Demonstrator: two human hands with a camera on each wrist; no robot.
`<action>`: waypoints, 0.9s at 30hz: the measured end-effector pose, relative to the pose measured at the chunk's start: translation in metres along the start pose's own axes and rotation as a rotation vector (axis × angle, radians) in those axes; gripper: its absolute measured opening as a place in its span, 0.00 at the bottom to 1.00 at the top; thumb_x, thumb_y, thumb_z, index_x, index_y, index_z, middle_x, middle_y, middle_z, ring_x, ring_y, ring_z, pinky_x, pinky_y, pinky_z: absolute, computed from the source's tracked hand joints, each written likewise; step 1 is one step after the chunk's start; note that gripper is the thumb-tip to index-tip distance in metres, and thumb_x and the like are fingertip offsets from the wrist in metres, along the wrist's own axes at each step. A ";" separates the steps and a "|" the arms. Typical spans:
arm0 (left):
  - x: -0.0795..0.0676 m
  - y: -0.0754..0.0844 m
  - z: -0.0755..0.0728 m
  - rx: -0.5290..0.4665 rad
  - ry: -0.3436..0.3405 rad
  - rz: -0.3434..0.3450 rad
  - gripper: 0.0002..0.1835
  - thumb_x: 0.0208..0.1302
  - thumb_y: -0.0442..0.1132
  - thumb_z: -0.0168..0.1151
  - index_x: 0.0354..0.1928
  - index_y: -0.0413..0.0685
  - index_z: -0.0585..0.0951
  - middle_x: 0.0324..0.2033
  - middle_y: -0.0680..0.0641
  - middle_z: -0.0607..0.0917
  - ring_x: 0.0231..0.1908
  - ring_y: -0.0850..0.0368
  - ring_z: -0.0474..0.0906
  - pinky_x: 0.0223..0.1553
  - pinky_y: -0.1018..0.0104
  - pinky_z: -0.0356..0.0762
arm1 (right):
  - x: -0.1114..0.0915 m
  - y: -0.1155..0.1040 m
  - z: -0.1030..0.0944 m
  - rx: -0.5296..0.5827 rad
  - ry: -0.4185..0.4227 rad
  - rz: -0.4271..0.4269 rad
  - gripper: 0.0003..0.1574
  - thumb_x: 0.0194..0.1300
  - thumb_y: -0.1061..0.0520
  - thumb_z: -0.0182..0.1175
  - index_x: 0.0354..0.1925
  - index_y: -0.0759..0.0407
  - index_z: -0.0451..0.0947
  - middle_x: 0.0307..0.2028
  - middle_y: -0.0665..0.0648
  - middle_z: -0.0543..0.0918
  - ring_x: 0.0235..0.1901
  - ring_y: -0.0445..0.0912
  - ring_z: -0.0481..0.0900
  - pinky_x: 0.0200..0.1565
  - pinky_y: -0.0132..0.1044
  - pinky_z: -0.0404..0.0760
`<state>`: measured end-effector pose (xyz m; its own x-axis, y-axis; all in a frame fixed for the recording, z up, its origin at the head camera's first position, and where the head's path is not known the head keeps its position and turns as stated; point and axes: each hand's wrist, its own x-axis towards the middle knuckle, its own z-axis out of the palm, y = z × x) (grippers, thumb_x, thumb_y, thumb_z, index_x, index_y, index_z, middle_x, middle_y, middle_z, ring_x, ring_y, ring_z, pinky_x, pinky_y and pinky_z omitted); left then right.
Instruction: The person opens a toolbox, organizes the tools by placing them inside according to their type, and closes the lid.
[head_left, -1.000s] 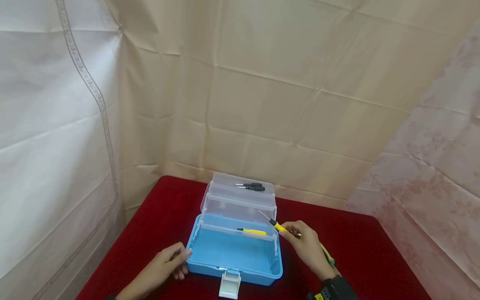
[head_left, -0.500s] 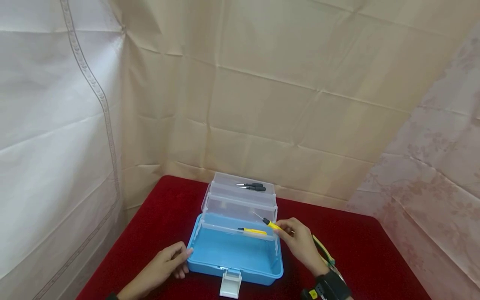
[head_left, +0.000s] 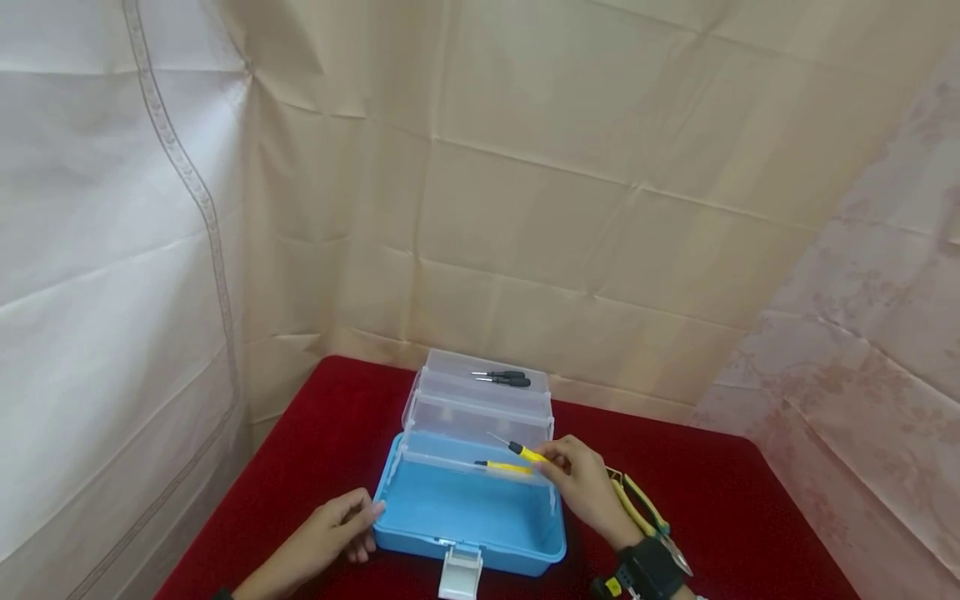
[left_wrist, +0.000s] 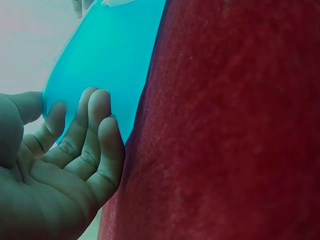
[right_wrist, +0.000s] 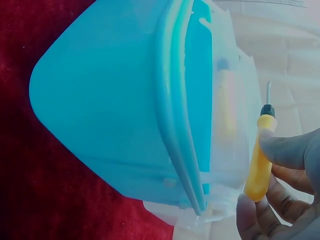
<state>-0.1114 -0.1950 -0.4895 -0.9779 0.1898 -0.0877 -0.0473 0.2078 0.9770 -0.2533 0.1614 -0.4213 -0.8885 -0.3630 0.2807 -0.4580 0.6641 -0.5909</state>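
A blue toolbox (head_left: 517,560) stands with its clear tiered trays (head_left: 483,408) folded out at the back. My left hand (head_left: 341,525) holds its left front corner, thumb at the rim and fingers against the outer wall (left_wrist: 117,50). Over the right end of the lowest tray, my right hand (head_left: 581,483) pinches a yellow-handled screwdriver (right_wrist: 260,165) between thumb and fingers. Its shaft points up and to the left. Another yellow-handled tool (head_left: 508,467) lies in that tray. In the top tier lie two black screwdrivers (head_left: 512,382).
Beside my right wrist lie yellow-and-green-handled pliers (head_left: 637,507) on the red cloth (head_left: 720,500). A black-and-yellow object (head_left: 606,587) is partly hidden near the wristband. The white latch (head_left: 460,575) hangs down at the toolbox front. Beige fabric (head_left: 525,208) hangs behind the table.
My right hand has moved left with the screwdriver, from beside the toolbox to over the lowest tray, uncovering more of the pliers. My left hand stays at the corner.
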 end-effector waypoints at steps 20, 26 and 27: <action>-0.001 -0.001 -0.003 0.003 0.001 0.002 0.21 0.75 0.54 0.49 0.38 0.41 0.71 0.30 0.43 0.82 0.29 0.51 0.80 0.31 0.58 0.79 | 0.014 -0.009 0.014 -0.027 -0.030 -0.124 0.08 0.61 0.56 0.68 0.41 0.49 0.85 0.35 0.46 0.78 0.34 0.43 0.75 0.33 0.31 0.78; -0.001 0.000 -0.004 0.002 0.005 -0.004 0.21 0.75 0.54 0.49 0.38 0.41 0.71 0.29 0.43 0.82 0.29 0.51 0.80 0.31 0.58 0.79 | 0.016 -0.009 0.017 -0.044 -0.043 -0.165 0.08 0.61 0.55 0.68 0.41 0.49 0.85 0.37 0.45 0.79 0.38 0.41 0.76 0.39 0.33 0.78; -0.001 0.000 -0.004 0.004 0.007 -0.005 0.21 0.74 0.54 0.49 0.38 0.41 0.71 0.29 0.43 0.82 0.29 0.51 0.80 0.31 0.59 0.79 | 0.016 -0.009 0.018 -0.051 -0.043 -0.174 0.09 0.61 0.54 0.68 0.41 0.49 0.85 0.37 0.44 0.79 0.38 0.41 0.76 0.40 0.34 0.78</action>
<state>-0.1110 -0.1987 -0.4883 -0.9789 0.1824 -0.0917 -0.0518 0.2126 0.9758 -0.2632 0.1377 -0.4244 -0.7940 -0.5025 0.3422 -0.6069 0.6208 -0.4963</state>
